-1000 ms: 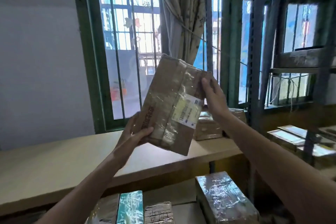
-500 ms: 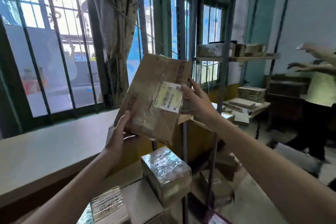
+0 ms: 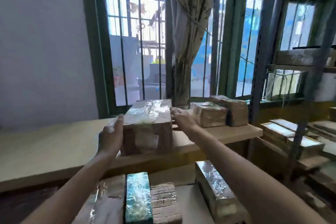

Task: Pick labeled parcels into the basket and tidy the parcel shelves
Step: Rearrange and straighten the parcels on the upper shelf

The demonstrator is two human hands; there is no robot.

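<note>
A brown cardboard parcel (image 3: 148,125) wrapped in clear tape sits flat on the wooden top shelf (image 3: 54,149) in front of the window. My left hand (image 3: 111,136) holds its near left corner, thumb up along the side. My right hand (image 3: 182,117) grips the far right edge of the same parcel. Its label is not visible from here. Two more taped brown parcels (image 3: 209,114) (image 3: 231,110) stand on the shelf just right of my right hand. No basket is in view.
On the lower shelf near me lie several parcels: a brown one (image 3: 103,200), a green one (image 3: 138,198), a corrugated one (image 3: 164,202) and a foil-taped one (image 3: 216,189). A metal rack (image 3: 256,63) at right holds flat parcels (image 3: 283,132). A tied curtain (image 3: 187,42) hangs behind.
The parcel was held up tilted with its label facing me; now it lies flat on the top shelf, both hands still on it. My view swung right, then back to the window.
</note>
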